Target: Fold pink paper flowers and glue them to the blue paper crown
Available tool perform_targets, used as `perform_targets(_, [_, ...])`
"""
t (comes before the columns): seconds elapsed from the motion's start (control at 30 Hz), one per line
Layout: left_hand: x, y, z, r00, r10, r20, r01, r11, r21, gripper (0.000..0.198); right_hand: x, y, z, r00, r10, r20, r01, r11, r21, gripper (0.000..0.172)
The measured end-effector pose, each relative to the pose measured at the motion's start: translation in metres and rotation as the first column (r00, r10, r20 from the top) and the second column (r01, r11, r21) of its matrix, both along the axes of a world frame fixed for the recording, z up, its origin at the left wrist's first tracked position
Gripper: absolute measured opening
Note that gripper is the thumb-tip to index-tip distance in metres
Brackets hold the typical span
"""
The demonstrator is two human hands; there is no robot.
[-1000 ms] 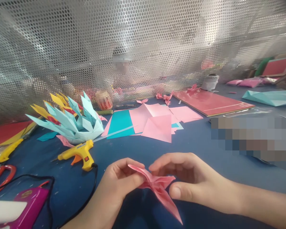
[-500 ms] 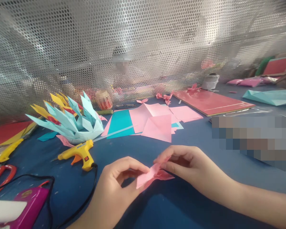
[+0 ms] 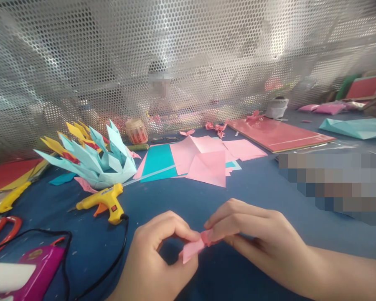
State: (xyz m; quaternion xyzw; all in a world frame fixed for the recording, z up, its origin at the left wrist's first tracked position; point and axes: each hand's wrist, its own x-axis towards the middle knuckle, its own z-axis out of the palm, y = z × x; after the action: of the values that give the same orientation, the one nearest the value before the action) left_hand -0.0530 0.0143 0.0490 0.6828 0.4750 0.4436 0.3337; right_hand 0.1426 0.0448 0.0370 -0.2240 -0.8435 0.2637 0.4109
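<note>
A small piece of folded pink paper [image 3: 192, 250] is held between both hands above the blue tabletop. My left hand [image 3: 161, 251] pinches its left end between thumb and forefinger. On its right end, my right hand [image 3: 253, 234] presses with closed fingers, which cover much of that side. Beyond the hands lies a loose pile of pink paper sheets [image 3: 207, 167], with a teal sheet [image 3: 158, 163] at its left. A yellow glue gun [image 3: 105, 202] rests on the table left of my left hand, its black cord running toward me.
Pale blue folded-paper spikes [image 3: 113, 154] stand behind the glue gun. Red-handled scissors [image 3: 6, 228] and a magenta-and-white object [image 3: 34, 271] sit at the left. A red board [image 3: 278, 133] lies back right, before the perforated metal sheet [image 3: 188, 54]. A blurred-out patch covers the right.
My right hand has shifted slightly toward me and closed over the paper's right end. The pink flap that stuck out to the right is now folded in or hidden by the fingers.
</note>
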Motion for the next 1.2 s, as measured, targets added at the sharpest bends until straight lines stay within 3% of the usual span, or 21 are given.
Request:
perform_targets(0.23, [0.008,-0.004,0.002,0.996,0.089,-0.028,-0.091,0.994,-0.063,0.010,-0.003,-0.005,0.002,0.998,-0.063,0.025,0.065,0.995,-0.082,0.022])
perform_targets(0.33, [0.008,-0.006,0.004,0.991,0.133,0.032,-0.130,0.986,-0.102,0.011,-0.003,-0.006,0.001,0.996,-0.084,0.001,0.084,0.989,-0.119,0.021])
perform_targets(0.47, [0.006,-0.005,0.005,0.980,0.106,0.171,-0.072,0.979,-0.189,0.009,-0.003,-0.004,0.002,0.999,-0.048,-0.014,0.046,0.989,-0.138,0.022])
perform_targets(0.63, [0.001,0.000,0.003,0.910,0.065,0.410,0.169,0.843,-0.510,0.013,-0.002,0.004,0.005,1.000,-0.028,-0.006,0.026,0.985,-0.173,0.023])
perform_targets(0.77, [-0.001,0.002,0.002,0.786,0.003,0.619,0.430,0.716,-0.550,0.020,-0.004,0.009,0.004,0.999,0.015,-0.047,-0.033,0.912,-0.408,0.017])
perform_targets(0.87, [-0.001,0.002,0.001,0.725,-0.018,0.689,0.523,0.665,-0.533,0.020,-0.006,0.010,0.003,0.989,0.046,-0.138,-0.115,0.828,-0.549,0.016])
perform_targets(0.93, [-0.001,0.001,0.001,0.722,-0.022,0.692,0.524,0.670,-0.526,0.020,-0.006,0.009,0.004,0.987,0.053,-0.151,-0.123,0.857,-0.501,0.015])
perform_targets(1.0, [0.000,0.000,0.002,0.741,-0.023,0.671,0.490,0.702,-0.517,0.019,-0.007,0.009,0.007,0.991,0.030,-0.129,-0.074,0.932,-0.353,0.015])
perform_targets(1.07, [-0.001,-0.001,0.005,0.768,-0.029,0.640,0.446,0.741,-0.502,0.019,-0.008,0.009,0.013,0.993,0.010,-0.114,-0.036,0.974,-0.224,0.015])
perform_targets(1.17, [-0.003,-0.002,0.012,0.804,0.001,0.594,0.358,0.797,-0.487,0.018,-0.012,0.014,0.024,0.994,0.015,-0.110,-0.038,0.977,-0.211,0.005])
perform_targets(1.2, [-0.004,-0.003,0.015,0.809,0.024,0.588,0.328,0.811,-0.485,0.018,-0.014,0.017,0.028,0.994,0.010,-0.109,-0.035,0.972,-0.233,0.015])
